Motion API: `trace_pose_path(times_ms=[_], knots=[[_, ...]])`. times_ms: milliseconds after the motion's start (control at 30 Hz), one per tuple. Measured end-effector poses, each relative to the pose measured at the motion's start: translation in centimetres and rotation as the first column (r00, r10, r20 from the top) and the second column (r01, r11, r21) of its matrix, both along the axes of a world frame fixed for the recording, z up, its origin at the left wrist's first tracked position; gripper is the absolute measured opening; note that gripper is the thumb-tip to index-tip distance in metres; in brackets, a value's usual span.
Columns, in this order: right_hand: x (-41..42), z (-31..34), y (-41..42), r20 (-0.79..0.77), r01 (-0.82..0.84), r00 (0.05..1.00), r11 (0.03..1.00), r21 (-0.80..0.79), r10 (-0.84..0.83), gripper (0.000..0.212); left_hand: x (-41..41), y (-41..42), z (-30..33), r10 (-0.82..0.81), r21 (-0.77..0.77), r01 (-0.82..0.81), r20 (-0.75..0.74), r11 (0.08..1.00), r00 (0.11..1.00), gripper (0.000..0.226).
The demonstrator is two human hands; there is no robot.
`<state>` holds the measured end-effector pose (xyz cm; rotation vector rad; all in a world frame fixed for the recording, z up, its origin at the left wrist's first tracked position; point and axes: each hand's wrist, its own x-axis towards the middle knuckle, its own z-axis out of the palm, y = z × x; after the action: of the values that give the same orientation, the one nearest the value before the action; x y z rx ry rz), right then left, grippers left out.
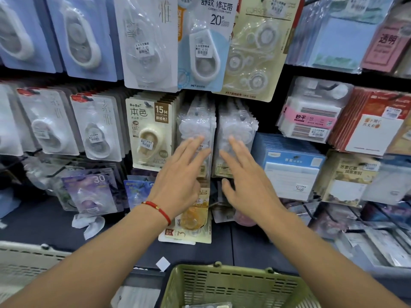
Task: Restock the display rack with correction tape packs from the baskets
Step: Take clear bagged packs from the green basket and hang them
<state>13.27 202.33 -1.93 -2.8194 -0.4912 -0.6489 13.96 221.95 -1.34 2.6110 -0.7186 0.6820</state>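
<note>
Both our hands, left (181, 174) and right (242, 176), flat-fingered, holding nothing, press clear correction tape packs (195, 130) back mid-rack; next, probably grab more from green basket (222, 283).

Clear correction tape packs (195, 134) hang upright in two side-by-side stacks

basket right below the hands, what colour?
Olive green basket, slotted plastic walls; the head view shows it at bottom centre.
</note>
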Motion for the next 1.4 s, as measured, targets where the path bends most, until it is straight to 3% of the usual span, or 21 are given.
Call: trace_pose_path(times_ms=[400, 633, 767, 800, 867, 933, 1000, 1133, 1200, 1300, 1400], knots=[[8.3, -1.1, 2.0, -0.073, 0.190, 0.978, 0.980, -0.059, -0.194, 0.102, 1.1, 1.7, -1.4, -0.088, 0.010, 0.088, 0.015, 0.996, 0.996, 0.079], [3.0, -3.9, 1.1, 0.029, 0.073, 0.996, 0.972, 0.222, -0.081, 0.042, -0.7, 2.2, -1.9, -0.109, 0.011, 0.110, -0.075, 0.994, 0.991, 0.064], [-3.9, -9.3, -2.2, 0.103, -0.002, 0.995, 0.989, 0.148, -0.013, 0.018, -3.4, 2.4, -6.1, -0.152, -0.015, 0.152, -0.109, 0.988, 0.982, 0.055], [-5.2, -10.9, -3.0, 0.034, 0.001, 0.999, 0.994, 0.111, -0.004, 0.018, -4.5, 2.4, -7.9, -0.158, -0.029, 0.156, -0.130, 0.987, 0.979, 0.053], [-6.9, -14.1, -4.5, -0.278, 0.045, 0.960, 0.999, 0.029, -0.035, 0.018, -6.7, 2.3, -11.8, -0.146, -0.028, 0.143, -0.228, 0.989, 0.963, 0.051], [-8.3, -17.8, -5.5, -0.567, 0.071, 0.819, 0.996, -0.049, -0.086, 0.021, -9.0, 2.5, -15.9, -0.096, 0.017, 0.109, -0.346, 0.994, 0.933, 0.049], [-9.9, -21.8, -6.2, -0.745, 0.065, 0.654, 0.991, -0.114, -0.129, 0.026, -11.2, 2.9, -19.7, -0.039, 0.085, 0.084, -0.435, 0.993, 0.900, 0.050], [-13.5, -29.4, -6.7, -0.924, -0.002, 0.348, 0.986, -0.169, -0.157, 0.060, -14.7, 3.4, -25.1, 0.098, 0.256, 0.071, -0.589, 0.964, 0.802, 0.064], [-14.4, -31.5, -6.1, -0.932, 0.040, 0.345, 0.994, -0.102, -0.110, 0.072, -15.7, 3.1, -26.5, 0.153, 0.309, 0.045, -0.585, 0.950, 0.797, 0.065], [-14.7, -33.7, -4.2, -0.868, 0.206, 0.480, 0.978, -0.028, -0.126, 0.080, -16.4, 2.4, -27.2, 0.198, 0.333, -0.007, -0.544, 0.943, 0.815, 0.061], [-14.0, -35.2, -2.3, -0.899, 0.497, 0.424, 0.858, 0.130, -0.110, 0.089, -16.4, 2.3, -27.1, 0.230, 0.375, -0.014, -0.538, 0.927, 0.811, 0.058]])
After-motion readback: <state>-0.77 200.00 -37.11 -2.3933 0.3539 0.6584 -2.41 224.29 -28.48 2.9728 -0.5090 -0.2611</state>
